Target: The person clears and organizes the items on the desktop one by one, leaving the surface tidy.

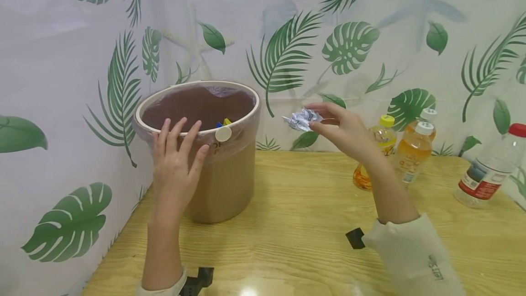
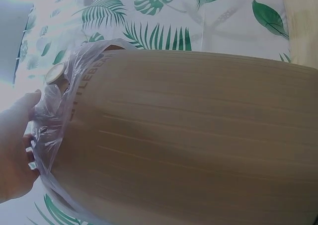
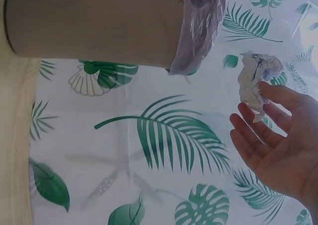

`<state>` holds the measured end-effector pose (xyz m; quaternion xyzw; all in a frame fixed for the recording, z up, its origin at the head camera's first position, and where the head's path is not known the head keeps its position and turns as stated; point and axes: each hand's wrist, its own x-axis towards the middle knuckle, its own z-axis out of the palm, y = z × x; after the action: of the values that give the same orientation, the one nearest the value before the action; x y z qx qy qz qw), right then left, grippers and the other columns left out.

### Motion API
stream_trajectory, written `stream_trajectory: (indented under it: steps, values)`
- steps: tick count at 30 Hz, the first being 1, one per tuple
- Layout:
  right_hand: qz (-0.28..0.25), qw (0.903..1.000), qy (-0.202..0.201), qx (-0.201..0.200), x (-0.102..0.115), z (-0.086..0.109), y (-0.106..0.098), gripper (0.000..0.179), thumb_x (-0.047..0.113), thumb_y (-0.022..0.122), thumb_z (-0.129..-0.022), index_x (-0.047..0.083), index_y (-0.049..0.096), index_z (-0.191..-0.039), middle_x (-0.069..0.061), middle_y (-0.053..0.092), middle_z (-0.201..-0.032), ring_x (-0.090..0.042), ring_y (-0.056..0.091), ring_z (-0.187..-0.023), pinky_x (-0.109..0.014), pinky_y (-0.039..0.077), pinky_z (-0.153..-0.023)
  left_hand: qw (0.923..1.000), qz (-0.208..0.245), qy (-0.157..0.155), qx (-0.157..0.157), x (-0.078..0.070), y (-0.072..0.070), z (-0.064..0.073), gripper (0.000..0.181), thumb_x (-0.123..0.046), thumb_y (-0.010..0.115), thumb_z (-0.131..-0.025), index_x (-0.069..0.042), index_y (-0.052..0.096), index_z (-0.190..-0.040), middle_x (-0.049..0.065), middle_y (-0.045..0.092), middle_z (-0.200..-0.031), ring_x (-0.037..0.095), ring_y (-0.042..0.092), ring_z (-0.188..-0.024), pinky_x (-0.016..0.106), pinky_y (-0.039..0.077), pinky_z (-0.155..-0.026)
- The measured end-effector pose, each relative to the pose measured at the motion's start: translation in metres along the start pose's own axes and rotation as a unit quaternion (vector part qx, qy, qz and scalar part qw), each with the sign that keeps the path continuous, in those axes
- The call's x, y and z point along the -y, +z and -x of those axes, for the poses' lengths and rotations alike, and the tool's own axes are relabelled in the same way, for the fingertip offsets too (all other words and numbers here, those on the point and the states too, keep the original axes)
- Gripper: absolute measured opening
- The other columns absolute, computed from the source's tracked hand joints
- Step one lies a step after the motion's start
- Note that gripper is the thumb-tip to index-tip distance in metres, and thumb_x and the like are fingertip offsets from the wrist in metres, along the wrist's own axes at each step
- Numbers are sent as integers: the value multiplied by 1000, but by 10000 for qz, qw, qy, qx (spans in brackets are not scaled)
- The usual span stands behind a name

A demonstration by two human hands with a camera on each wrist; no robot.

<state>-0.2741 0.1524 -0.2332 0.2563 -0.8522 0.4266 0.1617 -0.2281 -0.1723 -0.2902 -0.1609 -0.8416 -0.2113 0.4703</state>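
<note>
A brown trash bin stands on the table, its pale rim lined with a clear plastic bag. My left hand touches the near side of that rim, fingers spread and fairly straight; in the left wrist view the hand lies against the bag. To the right of the bin, in the air at about rim height, my right hand pinches a crumpled piece of paper between thumb and fingers. The right wrist view shows the paper apart from the bin. Something blue and yellow peeks out inside the bin.
Right of the right forearm stand a yellow-capped bottle, two white-capped bottles of orange liquid and a clear red-capped bottle. A leaf-patterned sheet hangs behind the wooden table. Black wrist mounts show near both sleeves.
</note>
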Motion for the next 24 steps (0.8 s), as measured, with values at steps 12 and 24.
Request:
stream_trajectory:
  steps: [12, 24]
  values:
    - [-255, 9986, -454, 63, 28, -36, 18, 36, 16, 63, -88, 7, 56, -123, -11, 60, -114, -22, 57, -101, -34, 47, -88, 10000, -33, -8, 34, -1, -1, 0, 54, -50, 30, -97, -13, 49, -133, 13, 37, -138, 26, 13, -136, 43, 2, -110]
    - [-314, 9987, -403, 27, 48, -60, 42, 36, 19, 65, -87, 9, 58, -121, -11, 61, -114, -22, 59, -99, -32, 49, -85, 10000, -55, -14, 78, -1, -2, 1, 55, -51, 30, -97, -13, 49, -132, 12, 37, -138, 27, 13, -136, 43, 1, -110]
